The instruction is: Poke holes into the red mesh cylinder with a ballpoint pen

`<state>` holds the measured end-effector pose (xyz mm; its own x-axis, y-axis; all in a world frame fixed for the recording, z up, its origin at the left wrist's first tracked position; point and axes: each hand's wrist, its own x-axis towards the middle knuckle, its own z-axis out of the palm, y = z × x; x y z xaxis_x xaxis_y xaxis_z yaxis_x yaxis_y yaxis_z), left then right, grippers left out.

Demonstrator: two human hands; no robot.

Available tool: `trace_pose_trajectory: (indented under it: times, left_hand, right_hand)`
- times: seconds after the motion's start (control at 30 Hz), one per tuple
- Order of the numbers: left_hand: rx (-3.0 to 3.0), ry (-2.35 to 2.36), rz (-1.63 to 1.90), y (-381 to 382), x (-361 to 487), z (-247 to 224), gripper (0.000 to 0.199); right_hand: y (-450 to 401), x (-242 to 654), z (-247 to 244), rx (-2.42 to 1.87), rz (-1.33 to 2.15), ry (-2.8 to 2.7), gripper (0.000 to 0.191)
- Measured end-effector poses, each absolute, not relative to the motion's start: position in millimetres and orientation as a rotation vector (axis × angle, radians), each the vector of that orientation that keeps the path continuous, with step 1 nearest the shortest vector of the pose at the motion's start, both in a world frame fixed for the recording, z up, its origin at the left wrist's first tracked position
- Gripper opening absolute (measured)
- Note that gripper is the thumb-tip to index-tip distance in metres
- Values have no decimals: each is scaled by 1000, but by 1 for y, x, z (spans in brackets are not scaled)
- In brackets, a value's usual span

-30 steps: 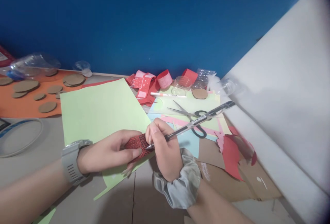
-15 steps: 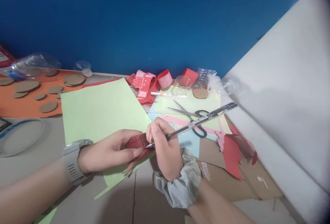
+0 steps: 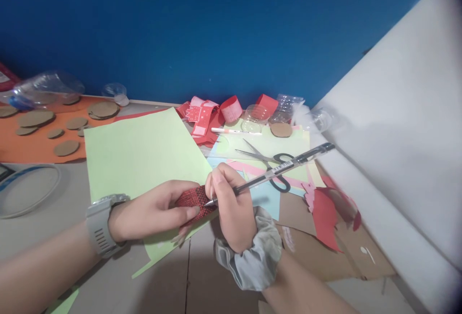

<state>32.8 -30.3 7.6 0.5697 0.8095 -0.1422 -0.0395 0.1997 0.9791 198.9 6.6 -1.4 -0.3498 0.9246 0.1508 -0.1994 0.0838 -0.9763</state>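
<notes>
A small red piece [image 3: 191, 198] covered in a dark cross-hatched pattern is pinched in my left hand [image 3: 155, 213], thumb on top and fingers beneath. My right hand [image 3: 233, 208] grips a clear-barrelled pen [image 3: 274, 172], its metal tip resting on the red piece near my left thumb. The pen's back end points up to the right. Under my hands lies a light green sheet [image 3: 144, 155] with a cut lower edge. Black-handled scissors [image 3: 269, 160] lie partly open behind the pen, on stacked coloured papers.
Cardboard discs [image 3: 67, 148] lie on an orange sheet [image 3: 21, 145] at left, with a clear plastic bottle [image 3: 48, 87]. Red paper rings [image 3: 231, 109], a white marker [image 3: 236, 131] and plastic cups are at the back. Red scraps [image 3: 327, 217] lie on cardboard [image 3: 310, 256] at right.
Almost nothing differs. The pen's back end has shifted slightly to the right and up, while its tip stays on the red piece; the view has moved a little.
</notes>
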Motion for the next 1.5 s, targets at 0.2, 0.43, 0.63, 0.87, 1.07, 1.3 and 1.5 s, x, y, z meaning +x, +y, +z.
trace_pose_trajectory:
  times: [0.2,0.43,0.63,0.87,1.07,1.3,1.5]
  left_hand:
    - [1235,784,677,-31,32,8,26]
    - [1248,790,672,-31,33,9,29]
    - [1249,800,669,-31,33,9,28]
    - [1248,801,683,-31,33,11,28]
    - [1247,811,679,-31,34,10,28]
    - [1259,814,676,-31,33,10,28]
    - [1254,814,678,-31,33,10,28]
  right_hand:
    - [6,199,-2,-774,1457,-1399,35]
    - [7,199,-1,-781,1471,-1406,36]
    - [7,199,-1,-788,1474,-1390,36]
    - [7,199,-1,-775,1469,-1388,36]
    - [7,199,0,-784,1462,-1393,36]
    - [7,199,0,-793,1460,-1387,37]
    - [7,198,0,-800,1453,-1384,38]
